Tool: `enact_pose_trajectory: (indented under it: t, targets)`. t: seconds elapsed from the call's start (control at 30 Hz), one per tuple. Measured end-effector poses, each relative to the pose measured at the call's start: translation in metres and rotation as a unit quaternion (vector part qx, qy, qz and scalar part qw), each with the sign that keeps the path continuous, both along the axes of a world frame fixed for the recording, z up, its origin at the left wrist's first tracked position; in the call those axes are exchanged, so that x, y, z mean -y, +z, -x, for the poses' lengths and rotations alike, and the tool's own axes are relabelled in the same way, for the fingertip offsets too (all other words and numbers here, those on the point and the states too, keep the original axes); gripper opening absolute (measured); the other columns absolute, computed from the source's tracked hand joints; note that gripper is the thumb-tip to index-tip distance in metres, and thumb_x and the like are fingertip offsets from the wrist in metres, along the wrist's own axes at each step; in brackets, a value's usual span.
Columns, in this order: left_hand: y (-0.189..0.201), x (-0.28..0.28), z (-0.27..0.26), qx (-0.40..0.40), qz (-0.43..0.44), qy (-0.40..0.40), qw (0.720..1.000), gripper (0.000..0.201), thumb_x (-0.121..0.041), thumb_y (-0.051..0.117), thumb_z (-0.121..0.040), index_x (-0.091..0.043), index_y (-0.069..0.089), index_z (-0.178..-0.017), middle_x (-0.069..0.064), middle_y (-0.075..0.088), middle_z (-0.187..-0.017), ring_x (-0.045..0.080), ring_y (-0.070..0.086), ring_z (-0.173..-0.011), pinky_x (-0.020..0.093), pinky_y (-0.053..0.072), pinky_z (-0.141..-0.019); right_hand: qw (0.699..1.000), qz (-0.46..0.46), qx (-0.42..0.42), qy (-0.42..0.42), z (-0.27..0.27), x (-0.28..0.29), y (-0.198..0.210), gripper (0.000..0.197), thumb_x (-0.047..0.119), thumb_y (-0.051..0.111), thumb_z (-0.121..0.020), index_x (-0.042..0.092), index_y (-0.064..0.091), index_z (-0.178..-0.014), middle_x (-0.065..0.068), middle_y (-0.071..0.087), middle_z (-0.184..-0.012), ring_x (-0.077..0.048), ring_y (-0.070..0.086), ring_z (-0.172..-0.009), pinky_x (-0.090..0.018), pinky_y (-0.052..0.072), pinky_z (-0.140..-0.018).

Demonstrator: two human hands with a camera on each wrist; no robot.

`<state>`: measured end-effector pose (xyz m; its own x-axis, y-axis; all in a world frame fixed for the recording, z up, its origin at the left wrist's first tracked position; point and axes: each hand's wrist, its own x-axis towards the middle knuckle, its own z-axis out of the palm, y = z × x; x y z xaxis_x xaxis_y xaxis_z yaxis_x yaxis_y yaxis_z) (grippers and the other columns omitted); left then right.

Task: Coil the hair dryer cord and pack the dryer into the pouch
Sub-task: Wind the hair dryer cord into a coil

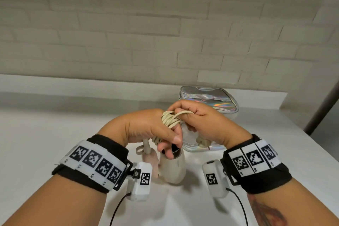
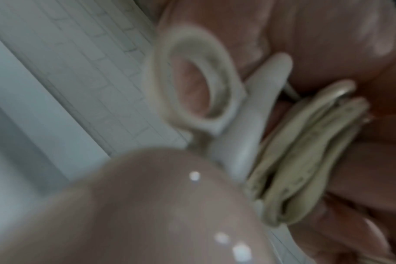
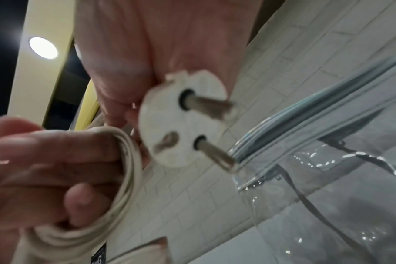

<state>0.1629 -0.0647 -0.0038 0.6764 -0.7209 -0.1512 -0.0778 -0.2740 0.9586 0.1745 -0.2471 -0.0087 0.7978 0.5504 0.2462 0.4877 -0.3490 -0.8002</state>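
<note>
Several turns of the cream cord coil (image 1: pixel 171 120) are wound round the fingers of my left hand (image 1: pixel 161 132); the coil (image 2: pixel 305 160) fills the left wrist view. My right hand (image 1: pixel 199 117) pinches the cord's last strand just right of the coil. From it hangs the round two-pin plug (image 1: pixel 201 142), seen close up as the plug (image 3: pixel 183 125). Under my left fingers is the cream hair dryer (image 1: pixel 172 168), with its handle (image 1: pixel 150 159) and hanging loop (image 2: pixel 192 92) beside it. I cannot tell whether it rests on the table. The shiny iridescent pouch (image 1: pixel 211 101) lies behind my hands.
A white table (image 1: pixel 55 134) reaches back to a white brick wall (image 1: pixel 146 33). Its right edge (image 1: pixel 315 145) runs close to my right wrist. The pouch's clear side (image 3: pixel 328 178) is just beyond the plug pins.
</note>
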Motion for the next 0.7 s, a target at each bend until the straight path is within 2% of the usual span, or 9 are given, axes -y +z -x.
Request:
enact_pose_trajectory:
  t: [0.07,0.13,0.2,0.3,0.4,0.47,0.53,0.6,0.7]
  targets:
    - [0.001,0.003,0.002,0.011,0.006,0.036,0.999,0.002,0.0,0.068,-0.079,-0.002,0.068,-0.079,0.015,0.06,-0.05,0.023,0.07,-0.06,0.025,0.053,-0.062,1.0,-0.019,-0.003,-0.006,-0.002,-0.002,-0.001,0.018,0.023,0.048,-0.097,0.013,0.063,-0.095,0.004,0.049,-0.067,-0.01,0.038,-0.056,-0.024,0.035,-0.054]
    - [0.0,0.007,0.0,0.079,-0.009,0.118,0.99,0.007,-0.002,0.075,-0.075,-0.005,0.068,-0.075,0.02,0.065,-0.059,0.015,0.068,-0.057,0.021,0.051,-0.06,0.998,-0.028,0.021,-0.044,-0.006,-0.001,-0.003,0.018,0.028,0.048,-0.094,0.022,0.06,-0.082,0.002,0.049,-0.068,-0.012,0.04,-0.06,-0.03,0.037,-0.057]
    - [-0.005,0.007,-0.007,0.152,0.018,0.231,0.961,0.011,-0.008,0.079,-0.073,-0.005,0.069,-0.075,0.008,0.068,-0.062,0.011,0.063,-0.056,0.023,0.049,-0.058,0.994,-0.04,0.034,-0.094,-0.011,0.004,-0.005,0.02,0.03,0.049,-0.09,0.028,0.057,-0.072,0.0,0.048,-0.066,-0.015,0.041,-0.06,-0.035,0.036,-0.059]
    - [-0.013,0.004,-0.013,0.163,0.05,0.269,0.948,0.012,-0.019,0.076,-0.078,-0.012,0.066,-0.08,-0.003,0.065,-0.064,0.009,0.059,-0.058,0.024,0.046,-0.056,0.995,-0.03,0.013,-0.094,-0.014,0.012,-0.009,0.025,0.026,0.048,-0.095,0.03,0.058,-0.073,-0.002,0.05,-0.066,-0.014,0.046,-0.06,-0.033,0.04,-0.061]
    - [-0.021,0.007,-0.013,0.17,0.084,0.281,0.941,0.018,-0.035,0.067,-0.082,-0.018,0.063,-0.078,-0.004,0.055,-0.059,0.011,0.051,-0.054,0.039,0.051,-0.062,0.99,0.075,0.042,-0.108,-0.012,0.021,-0.005,0.027,0.034,0.043,-0.098,0.035,0.06,-0.078,0.013,0.059,-0.072,0.004,0.052,-0.058,-0.024,0.04,-0.063]
    - [-0.022,0.01,-0.013,0.175,0.111,0.296,0.932,0.023,-0.036,0.06,-0.087,-0.015,0.06,-0.078,-0.002,0.047,-0.06,0.012,0.046,-0.049,0.054,0.057,-0.076,0.967,0.195,0.06,-0.153,-0.012,0.028,-0.003,0.034,0.047,0.04,-0.096,0.031,0.062,-0.075,0.009,0.062,-0.072,0.001,0.054,-0.057,-0.027,0.04,-0.061]
    - [-0.024,0.013,-0.012,0.165,0.12,0.3,0.932,0.027,-0.039,0.056,-0.085,-0.012,0.058,-0.079,0.0,0.043,-0.06,0.012,0.043,-0.046,0.055,0.057,-0.077,0.955,0.229,0.055,-0.182,-0.012,0.033,-0.004,0.04,0.052,0.044,-0.093,0.023,0.065,-0.074,0.005,0.063,-0.068,-0.009,0.055,-0.056,-0.027,0.042,-0.058]
    - [-0.025,0.017,-0.009,0.153,0.13,0.297,0.934,0.028,-0.039,0.053,-0.083,-0.012,0.056,-0.078,-0.003,0.043,-0.057,0.012,0.042,-0.044,0.051,0.058,-0.074,0.966,0.143,0.036,-0.211,-0.015,0.032,-0.009,0.038,0.046,0.052,-0.091,0.015,0.065,-0.074,-0.001,0.062,-0.061,-0.014,0.057,-0.051,-0.028,0.046,-0.057]
    - [-0.031,0.024,-0.006,0.158,0.125,0.292,0.935,0.027,-0.042,0.051,-0.084,-0.017,0.057,-0.075,-0.008,0.046,-0.051,0.013,0.045,-0.043,0.054,0.056,-0.07,0.967,-0.099,-0.057,-0.226,-0.023,0.023,-0.02,0.025,0.025,0.061,-0.09,0.002,0.066,-0.082,-0.012,0.066,-0.068,-0.021,0.064,-0.059,-0.032,0.058,-0.065]
